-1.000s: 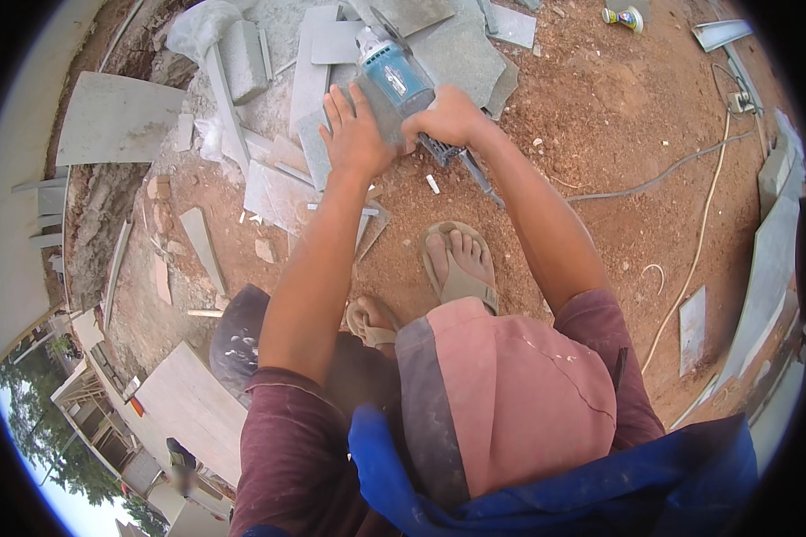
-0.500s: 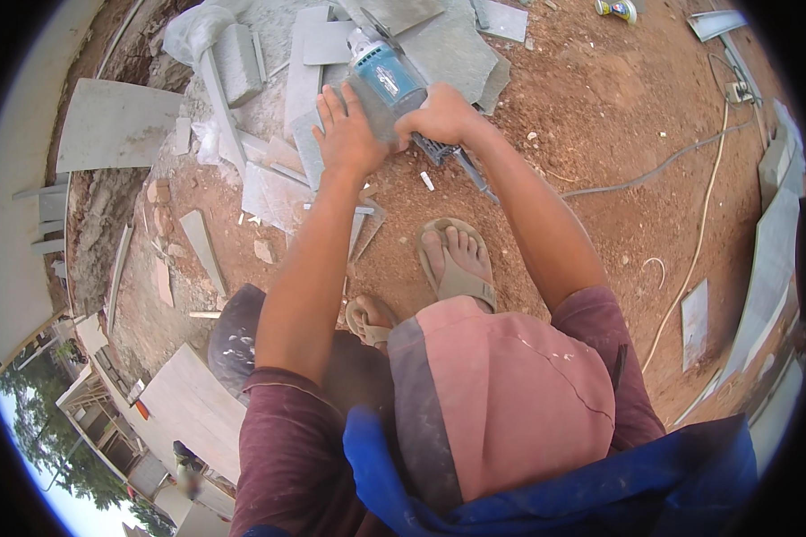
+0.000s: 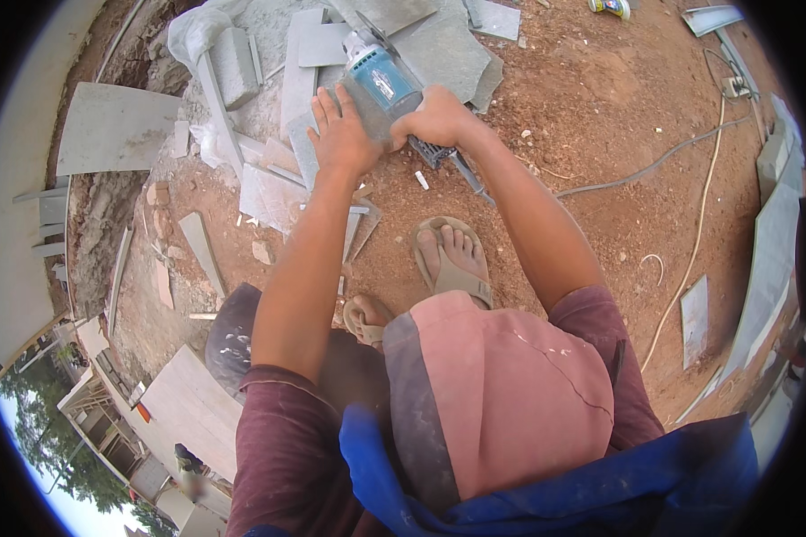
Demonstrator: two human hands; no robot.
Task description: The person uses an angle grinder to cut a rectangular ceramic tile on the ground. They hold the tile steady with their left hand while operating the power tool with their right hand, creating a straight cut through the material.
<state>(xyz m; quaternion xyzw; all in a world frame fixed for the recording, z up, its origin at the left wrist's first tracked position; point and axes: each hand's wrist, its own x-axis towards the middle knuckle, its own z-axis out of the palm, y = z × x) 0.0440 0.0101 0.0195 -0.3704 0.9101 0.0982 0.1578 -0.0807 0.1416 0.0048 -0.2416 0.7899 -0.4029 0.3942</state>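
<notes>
My right hand (image 3: 439,118) is wrapped round the rear handle of a teal angle grinder (image 3: 383,79). The grinder points away from me, its metal head and disc at the far end over grey stone slabs. Beside it on the left, my left hand (image 3: 340,139) lies with fingers spread on a small grey slab (image 3: 365,106). Larger broken slabs (image 3: 448,55) are stacked just beyond the tool. Whether the disc touches stone cannot be made out.
A grey power cord (image 3: 631,176) runs right across the reddish dirt toward a socket box (image 3: 735,87). Stone offcuts (image 3: 273,195) lie left of my sandalled feet (image 3: 453,255). Large sheets (image 3: 766,259) stand at the right; another person (image 3: 189,461) is far off lower left.
The grinder and both hands sit slightly further left in the picture, along with the whole scene. Both hands keep the same hold and placement.
</notes>
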